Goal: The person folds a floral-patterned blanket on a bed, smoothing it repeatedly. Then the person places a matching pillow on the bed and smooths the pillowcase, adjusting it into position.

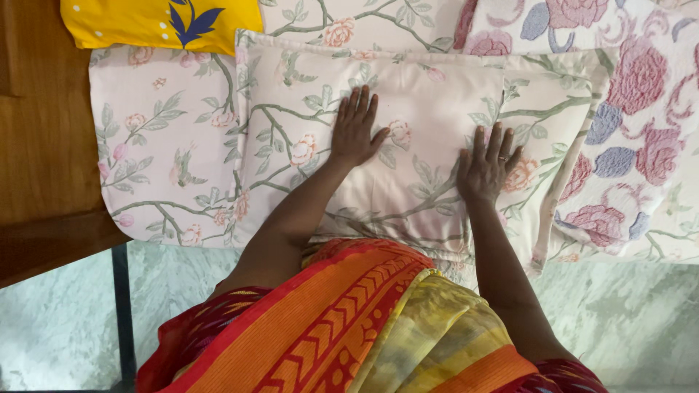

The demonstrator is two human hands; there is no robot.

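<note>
- Head view, looking straight down: both hands flat on a pale floral pillow (408, 138) lying on the bed.
- Left hand (357, 129) – palm down, fingers spread, pressing the pillow's upper-left area. Not gripping anything.
- Right hand (486, 164) – same: palm flat, fingers fanned, resting nr the pillow's right-centre. Ring on one finger.
- Hands apart, bare fabric btwn them.
- Pillow sits on a matching floral sheet (156, 138); its cover has green branches w/ pink roses.
- Yellow cushion (145, 22) at top left, blue leaf print, well apart from the hands.
- Quilted spread (641, 102) w/ red and blue flowers just right of the pillow.
- Wooden bed frame (36, 131) at left edge; marble floor (626, 320) below.
- Orange-and-yellow sari (349, 327) fills the lower centre.
</note>
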